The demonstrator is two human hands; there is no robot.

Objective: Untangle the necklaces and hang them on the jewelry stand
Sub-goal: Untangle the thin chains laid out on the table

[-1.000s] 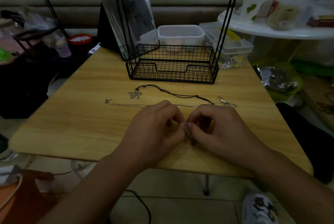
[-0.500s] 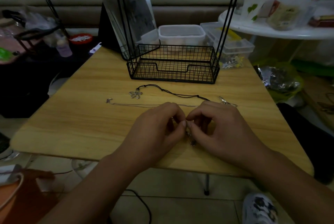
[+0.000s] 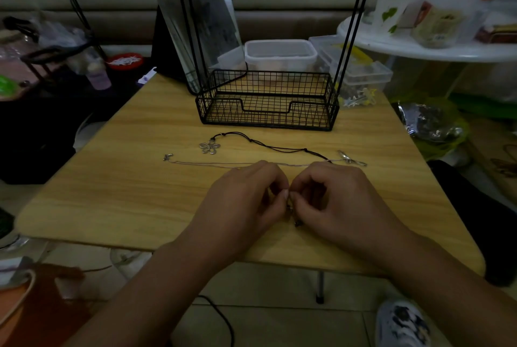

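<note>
Item one — wooden table (image 3: 117, 178), low, pale grain, seen from above the seated person's arms.

Item two — jewelry stand (image 3: 267, 100): black wire basket base at the far middle of the table, two pairs of thin black uprights rising out of view. Nothing hangs on any part of it that shows.

Item three: black cord necklace (image 3: 260, 144) with a silver flower pendant (image 3: 209, 147), laid out between the stand and the hands, its cord running rightward toward a small silver clasp piece (image 3: 351, 158).

Item four: fine silver chain (image 3: 212, 163), stretched nearly straight just nearer than the cord, a small fitting at its left end; its right part passes behind the knuckles.

Item five: left hand (image 3: 243, 201) and right hand (image 3: 335, 201), meeting at the near middle of the table. Both are curled, fingertips pinching a small dark knot of necklace (image 3: 292, 208) between them; a dark bit dangles just below the pinch. Whether this knot joins the laid-out chain cannot be told.

Change over the last second: almost none. The hands stay on the same spot, the pinch only slightly reworked; cord and chain lie as they did. Judged so, the untangling is mid-step and slow going, with the hanging not yet begun.

Background: clear plastic containers (image 3: 279, 53) behind the stand, a tilted mirror (image 3: 201, 19) at its left.
</note>
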